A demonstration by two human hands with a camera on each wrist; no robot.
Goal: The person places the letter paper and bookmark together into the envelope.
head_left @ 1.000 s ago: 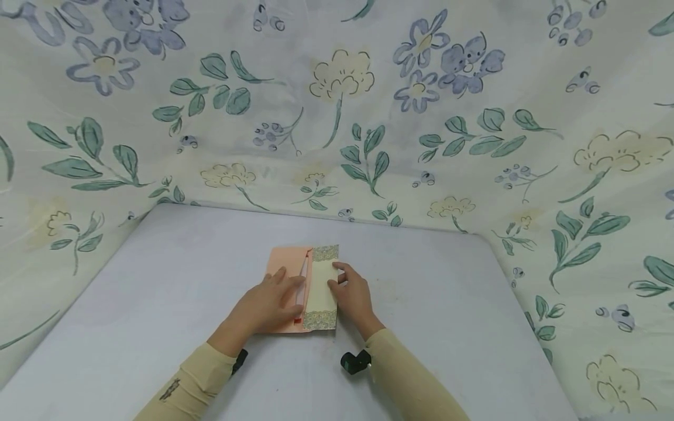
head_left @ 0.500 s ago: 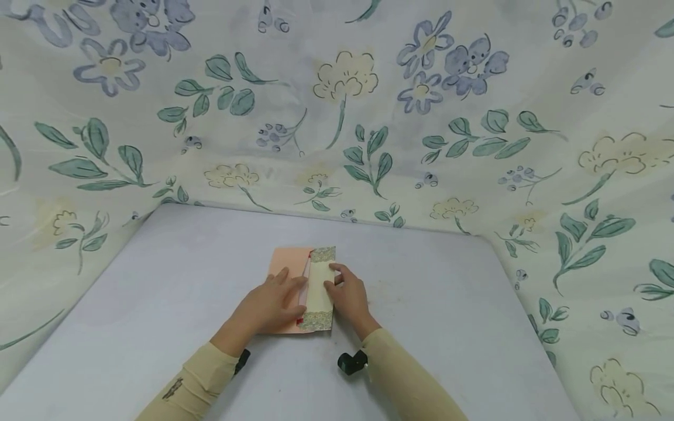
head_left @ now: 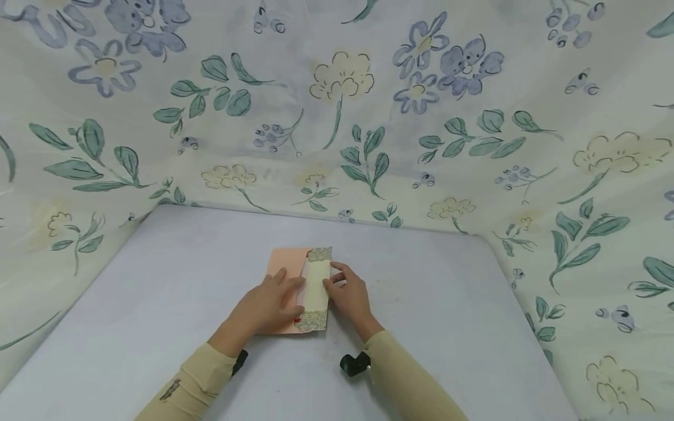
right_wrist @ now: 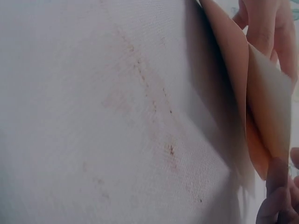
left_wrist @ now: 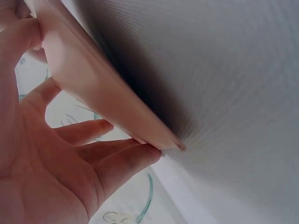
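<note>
A peach paper folder [head_left: 286,260] lies on the table at the middle of the head view. Along its right side lies a cream card [head_left: 317,286] with patterned bands at both ends. My left hand [head_left: 268,301] rests on the peach cover with its fingers spread; in the left wrist view its fingertips touch the peach paper [left_wrist: 88,79]. My right hand [head_left: 350,292] pinches the right edge of the cream card between thumb and fingers. From the right wrist, the cream card [right_wrist: 271,102] rises over a curved peach sheet [right_wrist: 233,60]. A bit of red shows near my left thumb.
The white table [head_left: 447,321] carries faint brownish marks [right_wrist: 170,151] right of the folder. A floral cloth [head_left: 337,117] hangs behind the table and at both sides. A black wrist device [head_left: 355,363] sits below my right hand.
My right hand has moved the cream card slightly left over the folder, and the gap between card and peach cover has narrowed. The left hand stays in place.
</note>
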